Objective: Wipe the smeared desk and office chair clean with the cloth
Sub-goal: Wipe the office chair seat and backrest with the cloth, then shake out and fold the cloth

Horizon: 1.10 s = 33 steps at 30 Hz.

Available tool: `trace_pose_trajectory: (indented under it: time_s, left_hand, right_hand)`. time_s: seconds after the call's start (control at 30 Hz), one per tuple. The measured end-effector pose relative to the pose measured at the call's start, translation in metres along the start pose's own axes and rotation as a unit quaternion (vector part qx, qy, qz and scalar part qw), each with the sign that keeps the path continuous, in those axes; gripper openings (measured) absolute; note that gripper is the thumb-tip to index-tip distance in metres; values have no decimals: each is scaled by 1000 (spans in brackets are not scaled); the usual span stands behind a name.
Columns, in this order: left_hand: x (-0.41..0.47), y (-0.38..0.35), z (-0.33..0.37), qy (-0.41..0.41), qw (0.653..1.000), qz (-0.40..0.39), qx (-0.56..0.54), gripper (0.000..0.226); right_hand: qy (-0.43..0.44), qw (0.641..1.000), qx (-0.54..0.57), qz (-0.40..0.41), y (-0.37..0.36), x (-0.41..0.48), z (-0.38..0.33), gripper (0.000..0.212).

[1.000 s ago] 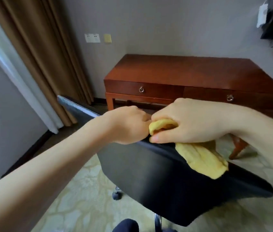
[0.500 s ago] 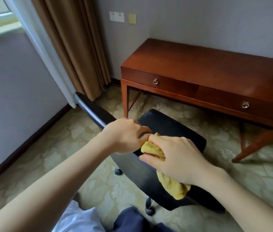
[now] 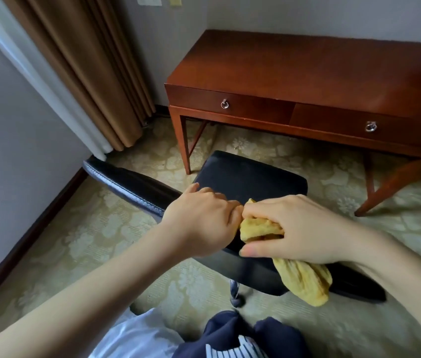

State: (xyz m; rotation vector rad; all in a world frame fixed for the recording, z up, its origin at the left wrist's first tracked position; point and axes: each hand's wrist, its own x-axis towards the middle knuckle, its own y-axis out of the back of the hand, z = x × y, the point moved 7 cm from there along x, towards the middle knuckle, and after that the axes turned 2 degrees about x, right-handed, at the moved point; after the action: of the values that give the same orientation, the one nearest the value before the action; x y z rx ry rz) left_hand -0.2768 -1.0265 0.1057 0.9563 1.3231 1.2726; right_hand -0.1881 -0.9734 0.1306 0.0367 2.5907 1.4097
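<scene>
The right hand (image 3: 294, 228) is clutching the yellow cloth (image 3: 304, 282) with fingers and thumb curled round it, pressing the bunched part against the top edge of the black office chair (image 3: 132, 184), while the loose end is hanging down the backrest. The left hand (image 3: 201, 218) is sitting just beside it, knuckles touching the cloth, fingers curling over the same edge (their tips are hidden behind the backrest, so a grip on the chair is likely rather than certain). The chair is standing on patterned carpet (image 3: 88, 233), its seat facing the reddish wooden desk (image 3: 307, 73), which is standing against the wall near the chair but not touching it. A brown curtain (image 3: 83, 73) is hanging to the left of the desk
</scene>
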Motion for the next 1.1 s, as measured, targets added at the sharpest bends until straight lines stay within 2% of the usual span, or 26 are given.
trace_pose_trajectory:
  time_s: [0.17, 0.3, 0.5, 0.57, 0.67, 0.73, 0.77, 0.83, 0.9, 0.97, 1.03, 1.1]
  left_hand:
    - [6, 0, 16, 27, 999, -16, -10, 61]
    - [12, 7, 26, 65, 998, -6, -19, 67]
    - [18, 7, 37, 137, 990, 3, -12, 65]
    - [14, 8, 42, 179, 984, 2, -4, 60]
    - [10, 16, 48, 239, 967, -34, 80, 46]
    - [18, 30, 61, 227, 956, -47, 181, 45]
    - [27, 37, 69, 217, 955, -44, 197, 46]
    - [54, 49, 86, 217, 968, -23, 127, 43]
    - [88, 57, 103, 239, 971, 24, -15, 31]
    - [122, 62, 118, 267, 954, 77, -115, 22]
    - [158, 63, 138, 275, 928, 103, -231, 24]
    - [203, 59, 174, 217, 894, 84, -382, 27]
  right_hand:
    - [19, 999, 40, -15, 0, -12, 19, 24]
    - [33, 996, 78, 19, 4, -25, 38, 40]
    - [59, 983, 170, 40, 5, -36, 60, 16]
    - [65, 977, 199, 49, 6, -40, 65, 19]
    - [53, 965, 247, 68, 13, -47, 74, 21]
    - [47, 958, 272, 83, 24, -55, 85, 22]
    - [45, 954, 283, 88, 30, -58, 91, 21]
    - [39, 947, 305, 97, 47, -67, 107, 13]
    - [28, 931, 341, 129, 71, -79, 130, 8]
    - [11, 913, 360, 190, 98, -98, 162, 14]
    - [-2, 908, 335, 250, 125, -124, 197, 22]
    - [-37, 907, 283, 310, 149, -151, 236, 30]
